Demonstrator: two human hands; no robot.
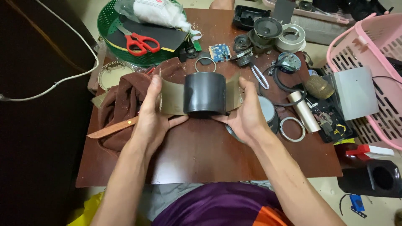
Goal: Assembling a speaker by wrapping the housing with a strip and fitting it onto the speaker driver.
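A short black cylinder (204, 93) stands upright on the brown table (197, 155), wrapped at the back by a strip of olive-brown sheet (171, 97). My left hand (153, 115) grips the left end of the sheet, thumb pointing toward the cylinder's base. On the other side, my right hand (245, 113) holds the sheet's right end against the cylinder, with its thumb near the base too.
A brown cloth (125, 96) and a wooden strip (113, 128) lie left. Red scissors (140, 43) rest in a green basket (109, 37). Speaker parts (268, 29), a small blue circuit board (219, 51), tape rolls (292, 129) and a metal tube (305, 111) crowd the right. A pink basket (368, 54) stands far right.
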